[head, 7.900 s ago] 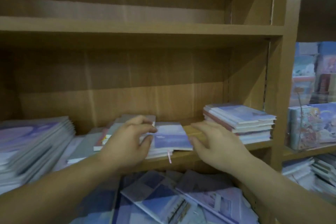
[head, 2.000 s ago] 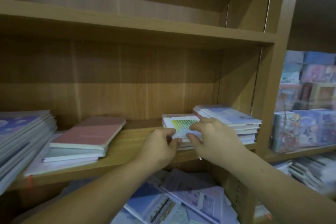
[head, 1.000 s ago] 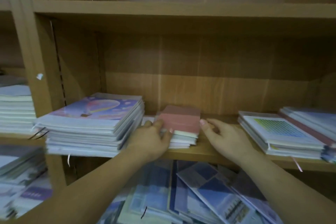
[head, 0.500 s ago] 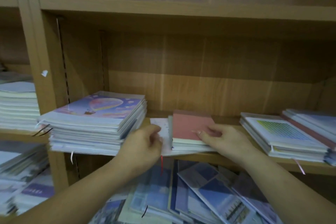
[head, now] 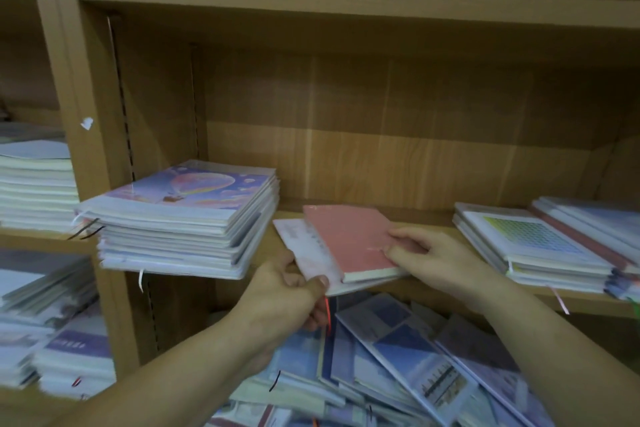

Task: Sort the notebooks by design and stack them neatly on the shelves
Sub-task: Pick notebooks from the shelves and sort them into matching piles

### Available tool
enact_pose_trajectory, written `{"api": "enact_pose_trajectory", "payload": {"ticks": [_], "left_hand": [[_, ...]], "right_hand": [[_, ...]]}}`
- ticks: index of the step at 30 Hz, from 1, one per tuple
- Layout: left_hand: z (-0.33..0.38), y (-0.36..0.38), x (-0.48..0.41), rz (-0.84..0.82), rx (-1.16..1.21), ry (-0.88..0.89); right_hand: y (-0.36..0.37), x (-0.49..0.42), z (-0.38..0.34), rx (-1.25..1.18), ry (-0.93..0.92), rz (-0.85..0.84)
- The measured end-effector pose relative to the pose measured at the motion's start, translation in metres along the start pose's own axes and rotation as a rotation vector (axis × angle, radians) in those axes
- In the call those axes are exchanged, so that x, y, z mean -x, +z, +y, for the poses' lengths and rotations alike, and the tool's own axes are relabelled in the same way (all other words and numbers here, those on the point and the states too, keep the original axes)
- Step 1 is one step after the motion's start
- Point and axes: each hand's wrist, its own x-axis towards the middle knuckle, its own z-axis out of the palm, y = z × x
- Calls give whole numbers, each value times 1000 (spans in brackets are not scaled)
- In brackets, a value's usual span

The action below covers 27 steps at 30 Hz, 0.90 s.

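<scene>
you're looking at a shelf (head: 398, 215) of smooth, matt wood-grain board. the pink notebook (head: 349, 239) has a matt paper cover; the balloon-print stack (head: 187, 215) on the left looks glossy, wrapped in plastic.

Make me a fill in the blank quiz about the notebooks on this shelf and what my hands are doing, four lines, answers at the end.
The right hand touches the top notebook, whose plain cover is ___.
The left hand pinches the pale notebook, which lies ___ the top one.
The tall stack at the left shows a hot-air ___ on its cover.
The grid-cover stack lies to the ___ of both hands.
Missing words: pink; under; balloon; right.
</scene>
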Motion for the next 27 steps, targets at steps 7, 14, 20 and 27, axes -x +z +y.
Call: {"api": "enact_pose_trajectory", "payload": {"ticks": [7, 14, 20, 27], "left_hand": [[9, 1, -18, 46, 92, -73], [10, 6, -21, 70, 25, -29], [13, -2, -18, -11, 51, -44], [14, 0, 0, -63, 65, 156]], "right_hand": [[4, 7, -5, 66, -5, -7], [21, 11, -16, 70, -50, -12], [26, 24, -19, 0, -54, -37], [12, 28, -11, -353, 19, -82]]}}
